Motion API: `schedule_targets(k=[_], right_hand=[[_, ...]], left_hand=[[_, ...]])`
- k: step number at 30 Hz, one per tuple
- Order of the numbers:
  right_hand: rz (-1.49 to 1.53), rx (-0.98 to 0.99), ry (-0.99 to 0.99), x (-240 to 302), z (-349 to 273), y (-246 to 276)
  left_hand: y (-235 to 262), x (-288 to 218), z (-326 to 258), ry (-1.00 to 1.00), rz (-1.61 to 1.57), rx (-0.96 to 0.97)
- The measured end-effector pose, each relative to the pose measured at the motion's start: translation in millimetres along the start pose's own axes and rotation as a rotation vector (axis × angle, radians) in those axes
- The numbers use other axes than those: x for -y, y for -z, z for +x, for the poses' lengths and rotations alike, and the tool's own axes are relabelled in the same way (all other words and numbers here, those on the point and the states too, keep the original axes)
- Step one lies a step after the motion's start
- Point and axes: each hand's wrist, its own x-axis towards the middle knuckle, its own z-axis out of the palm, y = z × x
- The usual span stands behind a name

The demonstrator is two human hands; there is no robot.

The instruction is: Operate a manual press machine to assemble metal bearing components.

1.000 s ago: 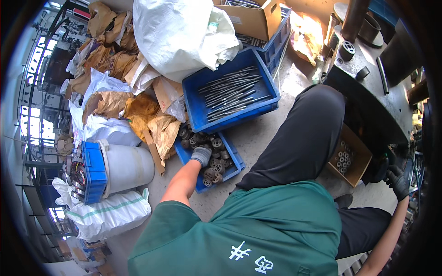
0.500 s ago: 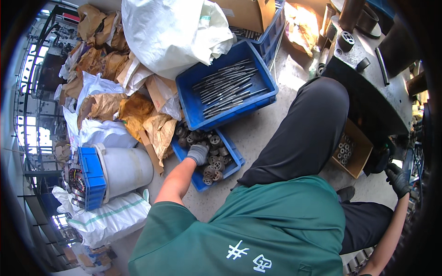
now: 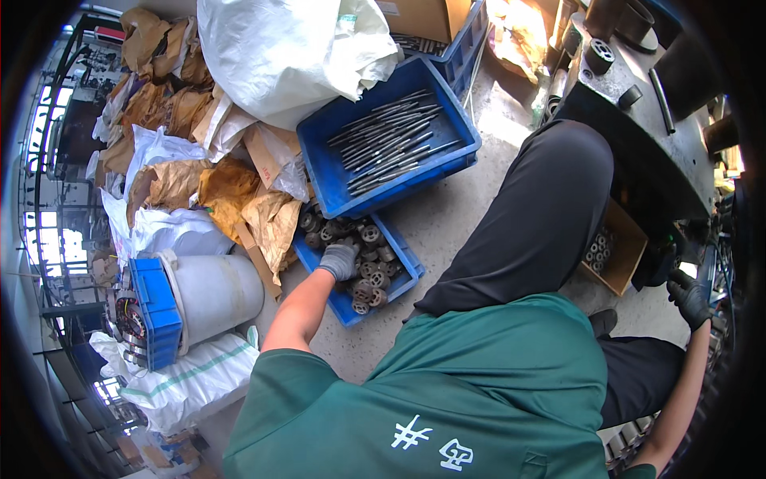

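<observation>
My left hand (image 3: 339,262), in a grey knit glove, reaches into a low blue bin (image 3: 408,279) of round metal parts with holes through them (image 3: 373,275). Its fingertips sink among the parts, so what they grip, if anything, is hidden. Far off to the right, my right hand (image 3: 689,300) wears a dark glove. Its fingers look apart, close to dark machine parts at the edge of the picture, and no object shows in it. Overhanging the far side of the low bin is a deeper blue bin (image 3: 471,150) with many slender metal rods (image 3: 391,148).
Crumpled brown paper (image 3: 171,185) and a large white sack (image 3: 287,64) lie to the left. Below them a grey bucket (image 3: 219,295) rests on its side. A cardboard box (image 3: 630,243) of small rings sits under a metal worktable (image 3: 666,152) at right.
The whole view has shifted a little. My left hand has edged slightly left among the metal parts, and the fingers of my right hand look somewhat more spread.
</observation>
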Motion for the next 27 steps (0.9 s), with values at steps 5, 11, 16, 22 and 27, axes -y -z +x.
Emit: schedule_targets(k=[5, 11, 16, 22, 27], right_hand=[[-0.049, -0.007, 0.056, -14.1, 5.5, 5.6], [-0.053, -0.053, 0.091, -46.2, 12.8, 8.1], [0.023, -0.060, 0.056, -61.1, 27.7, 6.0], [0.073, -0.027, 0.168, -1.5, 3.4, -15.1], [-0.049, -0.040, 0.234, 26.1, -12.2, -9.7]], left_hand=[[-2.8, 5.6, 1.2, -0.004, 0.026, 0.024], [-9.1, -2.1, 2.5, -0.050, 0.067, -0.029], [-14.1, -11.2, 1.7, -0.032, 0.132, -0.067], [-6.3, -12.1, 16.0, 0.014, 0.125, 0.098], [1.8, -12.0, 0.6, 0.010, 0.066, 0.027]])
